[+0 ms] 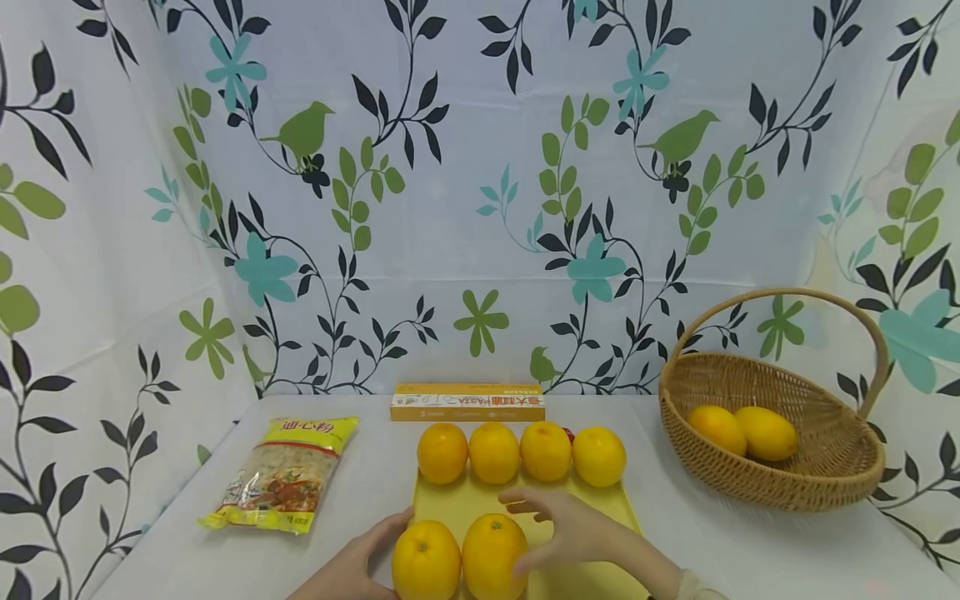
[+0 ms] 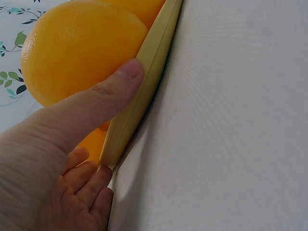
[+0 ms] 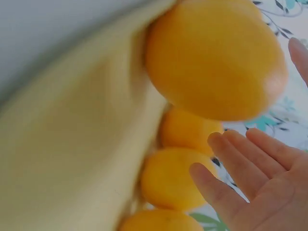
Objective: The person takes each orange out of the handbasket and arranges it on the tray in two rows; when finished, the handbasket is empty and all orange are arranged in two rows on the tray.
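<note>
On the white counter [image 1: 375, 458] lies a yellow plastic-looking tray [image 1: 452, 503], side edges running away from the person. Beside the tray's left edge is the left hand [image 1: 367, 558], grip wide; over its right half hovers the right hand [image 1: 562, 523], grip also wide. Two round orange fruits [image 1: 425, 562] sit near left on the tray, stem marks upward; four more orange fruits [image 1: 493, 452] line its far edge, the row's long axis crosswise.

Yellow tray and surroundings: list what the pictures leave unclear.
Head view: yellow tray, near edge cut off by the bottom border.
Head view: red thing, mostly hidden behind back-row oranges.
Head view: food bag, small print too small.
Right wrist view: tray surface, blurred.
</note>
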Action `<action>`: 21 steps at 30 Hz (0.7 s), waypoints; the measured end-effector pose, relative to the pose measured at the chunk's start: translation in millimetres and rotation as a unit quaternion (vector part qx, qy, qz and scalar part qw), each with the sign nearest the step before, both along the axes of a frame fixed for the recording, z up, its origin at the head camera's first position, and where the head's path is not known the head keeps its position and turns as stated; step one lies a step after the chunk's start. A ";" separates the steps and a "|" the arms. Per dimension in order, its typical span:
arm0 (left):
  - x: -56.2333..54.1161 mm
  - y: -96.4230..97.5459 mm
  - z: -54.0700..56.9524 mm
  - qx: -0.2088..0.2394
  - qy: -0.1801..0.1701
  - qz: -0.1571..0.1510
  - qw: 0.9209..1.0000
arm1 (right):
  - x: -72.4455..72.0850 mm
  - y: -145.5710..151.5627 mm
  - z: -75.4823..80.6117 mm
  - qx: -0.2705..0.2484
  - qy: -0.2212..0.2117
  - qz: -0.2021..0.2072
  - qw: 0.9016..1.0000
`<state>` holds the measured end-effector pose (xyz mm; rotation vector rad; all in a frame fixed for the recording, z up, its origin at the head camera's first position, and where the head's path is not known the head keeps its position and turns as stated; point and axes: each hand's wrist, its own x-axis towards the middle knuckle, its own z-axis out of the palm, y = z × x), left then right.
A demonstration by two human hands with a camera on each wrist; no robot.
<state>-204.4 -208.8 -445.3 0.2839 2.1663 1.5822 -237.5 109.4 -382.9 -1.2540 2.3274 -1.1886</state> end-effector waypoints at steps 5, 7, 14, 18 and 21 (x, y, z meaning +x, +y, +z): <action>-1.1 -0.2 -0.2 -0.003 0.004 -0.001 1.000 | -1.2 12.0 15.4 -0.034 0.012 -0.037 0.999; -1.4 -0.2 -0.5 -0.006 0.005 0.000 1.000 | -2.0 17.7 21.2 -0.040 0.019 -0.059 0.997; -1.7 -0.1 -0.9 -0.013 0.008 0.000 1.000 | -7.6 42.3 36.5 -0.036 0.106 -0.168 0.979; -1.2 -0.7 0.0 -0.013 0.016 -0.004 1.000 | -11.1 58.1 46.0 -0.031 0.170 -0.230 0.958; -0.2 -0.4 1.1 -0.012 0.014 -0.002 1.000 | -14.5 71.9 55.7 -0.041 0.197 -0.259 0.945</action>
